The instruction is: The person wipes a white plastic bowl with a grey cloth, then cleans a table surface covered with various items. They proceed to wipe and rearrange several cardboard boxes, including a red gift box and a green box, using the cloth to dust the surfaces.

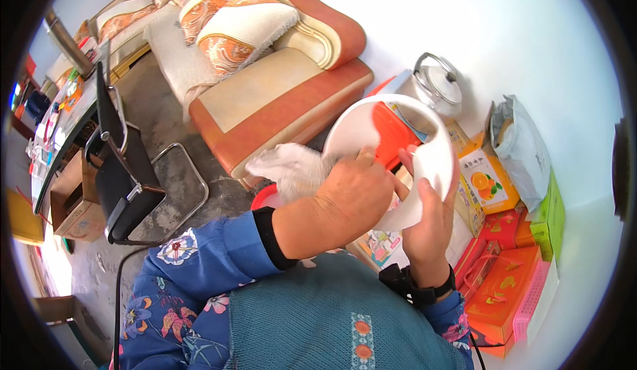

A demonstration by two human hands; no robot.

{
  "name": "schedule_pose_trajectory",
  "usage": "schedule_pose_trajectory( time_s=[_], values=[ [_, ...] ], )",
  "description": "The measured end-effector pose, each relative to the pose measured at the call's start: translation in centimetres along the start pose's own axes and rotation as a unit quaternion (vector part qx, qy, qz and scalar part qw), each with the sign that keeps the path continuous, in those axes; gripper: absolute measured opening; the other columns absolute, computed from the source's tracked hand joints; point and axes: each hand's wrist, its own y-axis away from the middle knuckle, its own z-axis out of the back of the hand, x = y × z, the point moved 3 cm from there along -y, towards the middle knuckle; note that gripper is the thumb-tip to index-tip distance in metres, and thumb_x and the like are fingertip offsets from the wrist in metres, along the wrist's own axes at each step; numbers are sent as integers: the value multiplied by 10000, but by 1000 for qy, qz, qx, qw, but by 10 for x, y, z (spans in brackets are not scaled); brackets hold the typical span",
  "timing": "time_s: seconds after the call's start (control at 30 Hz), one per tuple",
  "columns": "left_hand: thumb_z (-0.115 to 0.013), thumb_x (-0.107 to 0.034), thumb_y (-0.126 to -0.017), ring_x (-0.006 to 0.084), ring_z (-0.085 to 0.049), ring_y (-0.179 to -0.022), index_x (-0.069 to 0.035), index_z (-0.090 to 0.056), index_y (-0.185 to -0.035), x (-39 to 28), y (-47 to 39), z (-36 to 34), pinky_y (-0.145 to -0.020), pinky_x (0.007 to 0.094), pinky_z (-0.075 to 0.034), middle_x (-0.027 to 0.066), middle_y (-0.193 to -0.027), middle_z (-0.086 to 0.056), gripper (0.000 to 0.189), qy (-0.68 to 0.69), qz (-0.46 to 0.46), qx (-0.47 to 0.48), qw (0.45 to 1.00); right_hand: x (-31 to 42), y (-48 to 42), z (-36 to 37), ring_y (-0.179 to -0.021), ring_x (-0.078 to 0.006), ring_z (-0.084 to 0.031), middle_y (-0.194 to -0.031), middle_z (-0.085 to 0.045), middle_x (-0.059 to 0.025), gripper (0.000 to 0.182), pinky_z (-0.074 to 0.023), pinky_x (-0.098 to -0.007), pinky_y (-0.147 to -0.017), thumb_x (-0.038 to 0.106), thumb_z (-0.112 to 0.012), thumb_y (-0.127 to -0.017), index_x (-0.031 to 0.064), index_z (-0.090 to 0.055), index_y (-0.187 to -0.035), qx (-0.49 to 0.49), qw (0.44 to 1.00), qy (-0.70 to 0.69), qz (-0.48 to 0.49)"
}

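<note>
My right hand (430,226) grips the near right edge of a white ring-like round piece (348,126), likely plastic, with red and blue things visible through its opening. The thumb lies on the outer face, and fingertips show at the opening. My left hand (343,196) reaches across from the left, fingers curled at the near side of the ring. A pale cloth (298,168), blurred, trails leftward from this hand; the gripped part is hidden behind the hand. Below the cloth, part of a red-rimmed basin (264,197) shows.
A sofa (278,101) with cushions stands ahead. Beyond the ring is a steel kettle (440,89) by the white wall. Several gift boxes (502,290) and a grey plastic bag (520,146) crowd the right. To the left are a black chair (127,186) and a glass-topped table (64,136).
</note>
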Motion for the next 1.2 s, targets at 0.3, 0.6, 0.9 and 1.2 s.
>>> schedule_pose_trajectory(
  time_s=[0.3, 0.6, 0.9, 1.2],
  values=[
    [-499, -5, -641, 207, -573, -670, 26, -624, -784, 47, 50, 46, -607, 275, -439, 146, -781, -631, 193, 723, 30, 6, 691, -109, 14, 118, -1159, -266, -491, -1204, -532, -193, 437, -361, -333, -989, 150, -376, -930, -31, -388, -1328, -55, 971, 108, -207],
    [-473, 50, -689, 171, -631, -745, 16, -619, -843, 90, 195, -45, -699, 265, -505, 97, -805, -646, 215, 625, 514, -9, 588, -51, 10, 347, -1023, -335, -583, -1147, -573, -265, 454, -460, -382, -858, 268, -440, -947, -76, -474, -1241, -326, 872, 348, -115],
    [-514, 27, -800, 179, -634, -702, 4, -606, -900, 67, 189, -75, -638, 289, -523, 104, -814, -644, 137, 618, 584, -36, 526, -128, -11, 350, -896, -418, -628, -1013, -633, -265, 669, -502, -446, -804, 68, -516, -825, 88, -227, -1428, -184, 799, 527, -223],
    [-534, -25, -833, 162, -621, -668, -30, -599, -915, 56, 176, -83, -592, 270, -503, 80, -785, -644, 105, 566, 619, -17, 545, -153, -21, 344, -811, -356, -659, -915, -656, -246, 825, -514, -447, -679, 105, -492, -811, 120, -15, -1485, -110, 718, 577, -373]
  ],
)
